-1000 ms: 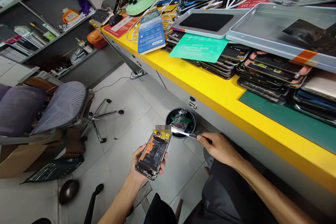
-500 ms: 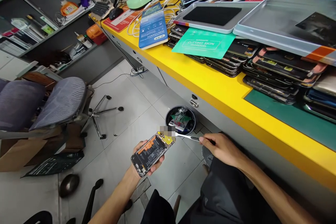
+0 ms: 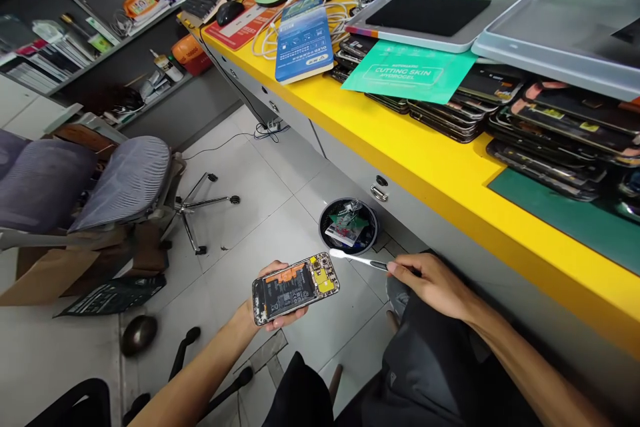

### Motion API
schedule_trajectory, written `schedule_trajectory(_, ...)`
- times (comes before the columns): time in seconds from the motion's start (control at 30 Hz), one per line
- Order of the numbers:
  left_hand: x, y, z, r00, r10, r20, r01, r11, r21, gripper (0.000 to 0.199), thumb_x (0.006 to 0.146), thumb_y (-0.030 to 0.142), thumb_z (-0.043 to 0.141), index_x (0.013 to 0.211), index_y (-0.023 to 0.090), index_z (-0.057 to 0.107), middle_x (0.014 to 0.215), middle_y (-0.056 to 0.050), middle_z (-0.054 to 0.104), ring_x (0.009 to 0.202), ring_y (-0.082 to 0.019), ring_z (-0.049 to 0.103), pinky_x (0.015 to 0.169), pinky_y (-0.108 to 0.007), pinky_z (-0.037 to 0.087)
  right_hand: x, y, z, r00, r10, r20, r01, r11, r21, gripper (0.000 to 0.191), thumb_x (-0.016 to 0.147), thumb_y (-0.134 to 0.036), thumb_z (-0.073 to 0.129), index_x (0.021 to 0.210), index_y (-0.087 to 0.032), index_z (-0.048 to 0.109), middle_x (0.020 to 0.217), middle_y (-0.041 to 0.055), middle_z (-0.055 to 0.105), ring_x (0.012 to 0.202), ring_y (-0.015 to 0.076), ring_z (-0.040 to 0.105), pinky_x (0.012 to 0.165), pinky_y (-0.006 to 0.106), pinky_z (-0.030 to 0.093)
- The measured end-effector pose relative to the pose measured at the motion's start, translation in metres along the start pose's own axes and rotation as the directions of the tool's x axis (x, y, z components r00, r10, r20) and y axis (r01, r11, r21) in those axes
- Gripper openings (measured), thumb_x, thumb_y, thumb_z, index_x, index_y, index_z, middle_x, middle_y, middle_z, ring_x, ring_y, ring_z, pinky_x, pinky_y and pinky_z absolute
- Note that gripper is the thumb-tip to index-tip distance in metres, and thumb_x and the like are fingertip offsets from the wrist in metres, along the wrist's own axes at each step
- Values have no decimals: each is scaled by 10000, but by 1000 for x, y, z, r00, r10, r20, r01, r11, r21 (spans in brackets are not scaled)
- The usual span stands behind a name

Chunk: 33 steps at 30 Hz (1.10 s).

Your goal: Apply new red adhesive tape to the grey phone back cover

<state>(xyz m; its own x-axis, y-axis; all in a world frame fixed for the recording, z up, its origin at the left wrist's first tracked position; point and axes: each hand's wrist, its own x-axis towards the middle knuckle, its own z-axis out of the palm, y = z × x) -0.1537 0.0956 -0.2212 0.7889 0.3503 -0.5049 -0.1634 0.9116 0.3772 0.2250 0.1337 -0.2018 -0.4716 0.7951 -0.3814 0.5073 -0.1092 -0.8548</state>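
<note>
An opened phone (image 3: 295, 288), its battery and yellow-covered circuit board showing, lies face up in my left hand (image 3: 274, 272), whose fingers wrap round its edges. My right hand (image 3: 425, 280) is closed on the dark handle of a white-headed toothbrush (image 3: 360, 259). The brush head points left, near the phone's upper right corner; whether they touch is hard to tell. Both hands are in front of the yellow desk, above the floor and my lap.
A waste bin (image 3: 349, 225) stands just beyond the brush. The yellow desk (image 3: 370, 130) bears stacked phone parts (image 3: 450, 110), grey trays (image 3: 425, 17), a green sheet (image 3: 410, 72) and a blue box (image 3: 304, 43). An office chair (image 3: 125, 180) stands left.
The phone has turned clockwise in my left hand, so its board end points more to the right. The brush head has come off the board to its corner. The view has shifted slightly.
</note>
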Motion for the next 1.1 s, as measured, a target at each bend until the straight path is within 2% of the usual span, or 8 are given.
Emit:
schedule_trajectory(0.13, -6, 5, 8, 998, -61, 33, 61, 998, 13, 356, 1024, 472, 618, 1083, 127, 684, 846, 1, 700, 515, -71, 573, 442, -188, 479, 1, 2, -1, 997, -2, 72, 1, 1000, 6, 458, 1003, -511, 514, 741, -179, 689, 596, -59, 320, 570, 130, 340, 538, 276, 204)
schedule_trajectory(0.27, -6, 7, 12, 994, -105, 13, 105, 994, 14, 428, 1020, 544, 592, 1082, 131, 683, 822, -6, 713, 471, -68, 558, 394, -186, 448, 5, 3, 1, 1000, 9, -1, -9, 1000, -7, 452, 1025, -527, 515, 745, -188, 618, 622, -61, 381, 571, 129, 383, 554, 267, 232)
schedule_trajectory(0.4, -5, 6, 13, 994, -111, 7, 111, 994, -8, 469, 1014, 572, 582, 1050, 119, 694, 793, -3, 700, 453, -67, 539, 371, -179, 426, 5, 4, 0, 999, 18, 29, -18, 1000, -4, 473, 1022, -562, 524, 771, -180, 644, 598, -70, 381, 538, 121, 385, 541, 259, 252)
schedule_trajectory(0.63, 5, 6, 24, 989, -147, -12, 144, 979, -145, 670, 959, 709, 489, 1262, 135, 655, 839, -80, 732, 461, -122, 574, 338, -210, 398, 15, -12, 7, 997, 15, -80, -16, 1000, -6, 438, 1036, -525, 451, 849, -189, 660, 642, -32, 467, 614, 155, 429, 569, 282, 285)
schedule_trajectory(0.73, 13, 5, 30, 984, -173, -31, 161, 959, -231, 719, 930, 663, 487, 1354, 97, 620, 882, -172, 739, 505, -196, 591, 326, -252, 375, 17, -32, 15, 999, -44, 22, 44, 999, 27, 378, 1022, -525, 473, 942, -214, 672, 675, -20, 574, 593, 157, 462, 555, 282, 329)
schedule_trajectory(0.83, 21, 3, 34, 977, -212, -6, 202, 938, -282, 724, 926, 647, 474, 1338, 73, 635, 880, -219, 725, 517, -231, 582, 301, -272, 346, 19, -54, 24, 987, -107, 121, 106, 994, 16, 293, 1004, -484, 530, 904, -234, 645, 700, -15, 629, 557, 147, 472, 534, 276, 335)
schedule_trajectory(0.97, 25, 1, 37, 967, -252, 43, 253, 916, -312, 693, 953, 627, 409, 1271, 71, 675, 884, -240, 719, 507, -238, 590, 278, -287, 381, 30, -71, 38, 974, -164, 155, 172, 984, -43, 244, 984, -431, 552, 853, -236, 619, 671, -7, 634, 550, 147, 473, 515, 278, 309)
schedule_trajectory(1.1, 24, -3, 37, 963, -251, 103, 271, 900, -342, 707, 921, 628, 421, 1257, 59, 674, 869, -252, 719, 489, -240, 574, 253, -279, 363, 34, -70, 40, 971, -190, 144, 207, 972, -115, 226, 965, -409, 562, 822, -242, 616, 600, -22, 575, 518, 144, 437, 518, 291, 273)
